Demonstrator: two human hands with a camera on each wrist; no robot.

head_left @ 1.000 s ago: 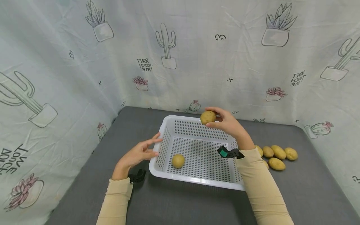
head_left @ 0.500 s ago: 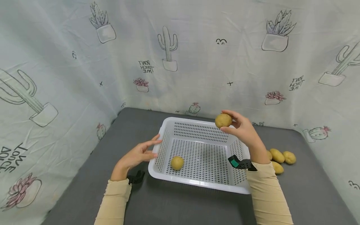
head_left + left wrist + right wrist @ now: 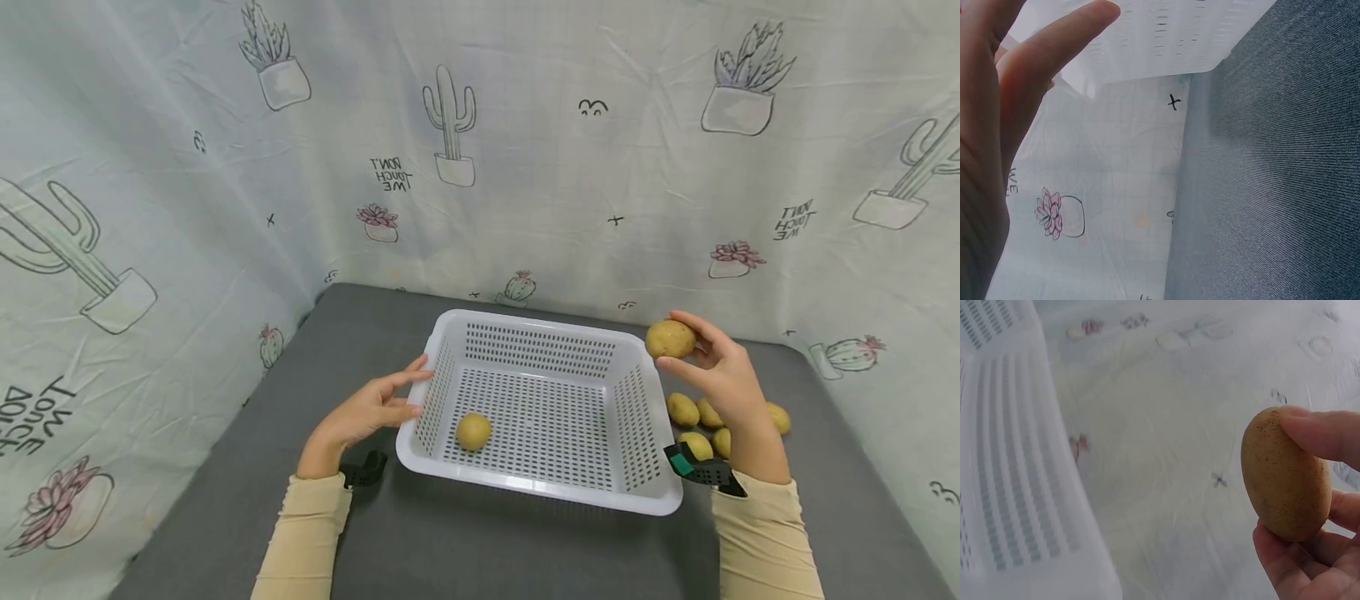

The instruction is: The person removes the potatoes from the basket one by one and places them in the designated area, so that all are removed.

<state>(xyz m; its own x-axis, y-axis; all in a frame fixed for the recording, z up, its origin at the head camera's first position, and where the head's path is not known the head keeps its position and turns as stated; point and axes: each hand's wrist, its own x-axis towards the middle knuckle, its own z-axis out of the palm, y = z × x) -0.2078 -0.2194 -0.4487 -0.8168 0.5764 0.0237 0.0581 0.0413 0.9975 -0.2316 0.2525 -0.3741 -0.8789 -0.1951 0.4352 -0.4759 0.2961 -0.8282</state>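
In the head view my right hand (image 3: 723, 379) pinches a yellow-brown potato (image 3: 670, 340) between thumb and fingers, raised by the far right corner of the white perforated basket (image 3: 536, 490). The right wrist view has this oval potato (image 3: 1285, 475) close up, with the basket wall (image 3: 1019, 462) apart from it on the left. Another potato (image 3: 473, 432) lies on the basket floor near its left side. At the basket's left rim, my left hand (image 3: 367, 412) rests with extended fingers and thumb. The left wrist view catches its thumb (image 3: 1060, 40) beside the basket's side (image 3: 1166, 44).
Several potatoes (image 3: 682, 410) lie on the dark grey table (image 3: 517, 554) right of the basket, partly hidden behind my right hand and wrist. A pale curtain (image 3: 540, 167) printed with cacti encloses the table at the back and sides.
My right hand has moved right with the potato, from above the basket to its right rim, uncovering more of the basket. The left hand and basket stay nearly in place.
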